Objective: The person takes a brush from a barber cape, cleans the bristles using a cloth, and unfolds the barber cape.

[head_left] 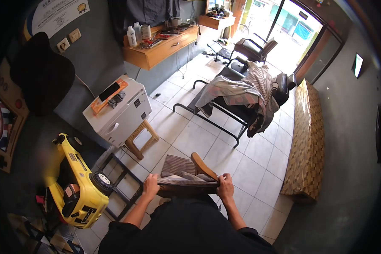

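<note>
Pinching a cloth (188,178) by its two ends, low in the middle of the frame

Reading outward from the grip, I see the left hand (151,186) and the right hand (225,186) curled shut, each apparently with an end of the cloth between thumb and fingers. The cloth spans the gap between them at lower centre, its darker near side hanging towards the black shirt (182,224). I judge it light, limp and hard to damage; it should fold or sag wherever nothing supports it. I would take it near the two upper corners, with a firm pinch and even tension. Just beyond lie a ribbed brown pad (177,164) and a curved wooden armrest (204,166), whose lower end comes close to the right hand; I can't tell whether they touch.

The thumbs are too small to make out well, the cloth's lower edge is lost against the shirt, and whatever carries the pad is mostly covered. At upper right, glare washes out the doorway (292,29).
</note>
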{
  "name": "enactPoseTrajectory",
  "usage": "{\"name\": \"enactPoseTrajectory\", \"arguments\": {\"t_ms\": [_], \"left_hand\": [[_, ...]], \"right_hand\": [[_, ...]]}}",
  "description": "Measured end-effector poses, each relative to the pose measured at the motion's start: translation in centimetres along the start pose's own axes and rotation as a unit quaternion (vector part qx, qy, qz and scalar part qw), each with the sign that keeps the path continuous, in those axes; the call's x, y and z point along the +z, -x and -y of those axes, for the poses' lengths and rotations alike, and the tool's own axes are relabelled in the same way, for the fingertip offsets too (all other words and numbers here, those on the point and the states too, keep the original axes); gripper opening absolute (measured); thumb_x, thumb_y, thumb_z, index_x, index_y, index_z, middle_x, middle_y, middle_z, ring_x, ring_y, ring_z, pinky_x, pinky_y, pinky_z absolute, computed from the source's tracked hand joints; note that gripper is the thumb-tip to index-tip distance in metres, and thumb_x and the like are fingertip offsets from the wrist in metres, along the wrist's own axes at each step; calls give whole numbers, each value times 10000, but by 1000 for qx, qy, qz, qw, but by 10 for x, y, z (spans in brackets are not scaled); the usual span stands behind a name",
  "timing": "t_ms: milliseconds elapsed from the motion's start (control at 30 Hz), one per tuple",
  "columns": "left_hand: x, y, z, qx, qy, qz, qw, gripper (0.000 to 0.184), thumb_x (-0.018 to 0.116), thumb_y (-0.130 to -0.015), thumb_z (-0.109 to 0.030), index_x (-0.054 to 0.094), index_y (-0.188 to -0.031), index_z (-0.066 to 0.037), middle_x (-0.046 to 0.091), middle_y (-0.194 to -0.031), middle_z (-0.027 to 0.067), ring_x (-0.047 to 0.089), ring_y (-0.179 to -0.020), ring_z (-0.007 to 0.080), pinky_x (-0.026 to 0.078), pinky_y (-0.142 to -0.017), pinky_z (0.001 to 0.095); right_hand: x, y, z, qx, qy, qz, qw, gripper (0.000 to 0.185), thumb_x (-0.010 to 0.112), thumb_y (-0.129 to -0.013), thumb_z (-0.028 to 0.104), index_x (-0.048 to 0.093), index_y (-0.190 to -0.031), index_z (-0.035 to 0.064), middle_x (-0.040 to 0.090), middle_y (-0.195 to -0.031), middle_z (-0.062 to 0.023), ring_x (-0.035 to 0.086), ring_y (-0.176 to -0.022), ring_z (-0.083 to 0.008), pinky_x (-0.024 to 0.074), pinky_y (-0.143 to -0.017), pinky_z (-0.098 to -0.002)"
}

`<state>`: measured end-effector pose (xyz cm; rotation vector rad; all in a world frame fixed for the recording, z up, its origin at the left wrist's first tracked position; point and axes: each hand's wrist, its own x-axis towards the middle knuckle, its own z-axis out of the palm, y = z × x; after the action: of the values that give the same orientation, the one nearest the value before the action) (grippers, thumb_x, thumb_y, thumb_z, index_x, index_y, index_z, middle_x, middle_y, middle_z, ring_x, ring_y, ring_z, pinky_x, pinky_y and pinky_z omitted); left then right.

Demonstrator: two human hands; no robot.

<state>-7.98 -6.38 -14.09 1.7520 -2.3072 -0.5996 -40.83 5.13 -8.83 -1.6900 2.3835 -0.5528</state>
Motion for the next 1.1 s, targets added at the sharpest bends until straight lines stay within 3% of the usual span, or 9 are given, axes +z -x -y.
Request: {"name": "enactPoseTrajectory", "arguments": {"t_ms": [267, 567, 700, 767, 800, 833, 900, 1000, 1100], "left_hand": [[-11, -54, 47, 61, 72, -166, 982, 404, 557, -666, 69, 562, -1064, -3, 533, -963, 192, 543, -918, 397, 453, -794, 434], [-214, -76, -96, 178, 182, -458, 851, 420, 623, -676, 6, 556, -1090, -16, 578, -979, 172, 562, -910, 350, 458, -801, 371], [-85, -37, -47, 117, 241, -261, 927, 410, 542, -700, 41, 550, -1105, -21, 594, -1023, 197, 573, -965, 377, 469, -831, 386], [51, -3, 59, 55, 114, 155, 980, 485, 587, -709, -84, 525, -1184, -10, 611, -1037, 222, 583, -1011, 353, 465, -849, 419], [78, 18, 80, 41, -61, 458, 886, 492, 637, -690, -173, 562, -1151, -22, 617, -1039, 215, 590, -1003, 329, 463, -845, 416], [105, 59, 110, -24, -14, 504, 863, 416, 677, -663, -247, 640, -1015, -29, 631, -972, 216, 616, -911, 315, 478, -794, 418], [132, 95, 142, -80, 132, 486, 860, 336, 670, -631, -216, 675, -912, -31, 640, -906, 216, 622, -873, 336, 486, -775, 416], [83, 78, 102, 4, -31, 332, 943, 277, 638, -619, -161, 684, -857, -27, 638, -862, 216, 618, -857, 358, 492, -750, 413], [46, 13, 69, 24, 176, 6, 984, 221, 502, -672, 38, 648, -830, -11, 631, -903, 201, 603, -875, 368, 489, -749, 405]], "right_hand": [[12, -63, 0, 47, 12, 77, 996, 166, 565, -684, 42, 566, -844, 85, 631, -784, -156, 607, -769, -370, 490, -669, -474], [-137, -150, 77, -136, -230, -448, 853, 202, 589, -727, -23, 551, -925, -34, 567, -982, -189, 565, -894, -373, 456, -792, -402], [-40, -98, 31, -150, -184, -319, 917, 347, 556, -760, -30, 609, -1094, 50, 589, -1132, -205, 549, -1083, -360, 445, -902, -410], [26, -44, -15, -17, -154, 88, 984, 425, 504, -727, -34, 602, -1128, 70, 544, -1166, -252, 536, -1095, -358, 458, -886, -413], [105, -16, -69, -5, -42, 188, 981, 352, 603, -683, 102, 640, -1031, 61, 622, -1039, -206, 587, -997, -360, 481, -848, -402], [114, 7, -76, 77, 50, 387, 917, 338, 602, -673, 161, 657, -998, 85, 625, -1025, -205, 603, -956, -355, 486, -815, -427], [130, 48, -111, 68, -4, 468, 881, 350, 548, -694, 184, 663, -1014, 101, 626, -1028, -207, 589, -990, -364, 469, -877, -403], [132, 39, -117, 99, -141, 370, 913, 349, 509, -658, 125, 676, -961, 84, 635, -979, -204, 612, -938, -362, 490, -835, -402], [92, -17, -80, 91, -85, 224, 967, 338, 491, -694, 129, 670, -978, 92, 617, -909, -251, 597, -860, -416, 483, -778, -474]]}}
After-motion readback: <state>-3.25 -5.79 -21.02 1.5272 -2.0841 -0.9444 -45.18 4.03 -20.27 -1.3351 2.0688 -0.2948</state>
